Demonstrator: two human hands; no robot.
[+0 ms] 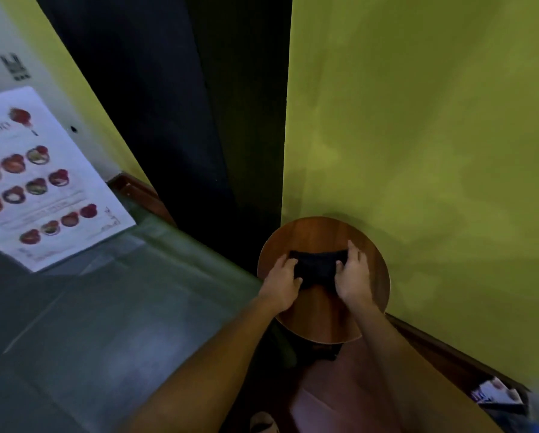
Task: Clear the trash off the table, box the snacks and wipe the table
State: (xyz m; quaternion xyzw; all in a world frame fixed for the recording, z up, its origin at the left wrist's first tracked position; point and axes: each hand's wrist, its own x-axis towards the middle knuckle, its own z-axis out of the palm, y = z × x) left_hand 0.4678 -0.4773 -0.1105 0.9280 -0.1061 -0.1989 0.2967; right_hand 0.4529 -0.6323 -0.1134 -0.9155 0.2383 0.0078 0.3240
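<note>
A small round wooden table [311,317] stands against a green wall. On its top lies a dark cloth [316,265], bunched between my two hands. My left hand [282,282] grips the cloth's left end with curled fingers. My right hand [354,278] holds the right end, fingers folded over its edge. Both hands sit on the tabletop, close together. No trash or snacks show on the table.
The green wall [433,151] rises right behind the table. A dark panel [199,120] fills the corner to the left. A printed food menu [40,185] hangs on the white wall at far left. Grey floor [105,323] lies left; some packets [496,395] lie at lower right.
</note>
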